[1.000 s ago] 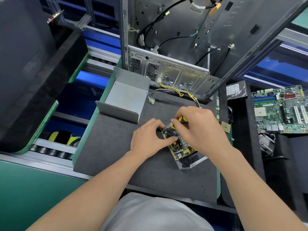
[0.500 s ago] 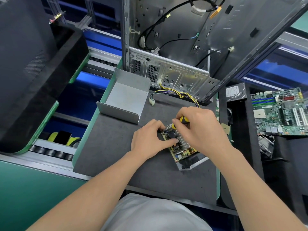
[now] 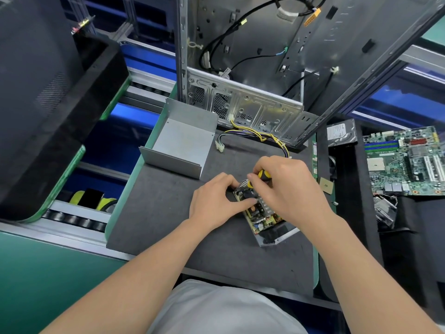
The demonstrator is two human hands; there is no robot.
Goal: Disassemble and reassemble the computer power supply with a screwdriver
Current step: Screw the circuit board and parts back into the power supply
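The opened power supply lies on the dark mat, its circuit board bare in a shallow metal base. My left hand holds the unit's far left corner, thumb laid across the board. My right hand grips the yellow-and-black screwdriver, held upright over the far end of the board; its tip is hidden. The supply's grey metal cover sits apart at the mat's far left. Yellow and purple wires run from the unit to white plugs.
An open computer case stands at the back of the mat. A motherboard and a hard drive lie to the right. A black panel lies on the left beside the roller conveyor.
Both hands stay on the power supply. My right hand's fingers have shifted slightly around the screwdriver handle; nothing else has moved.
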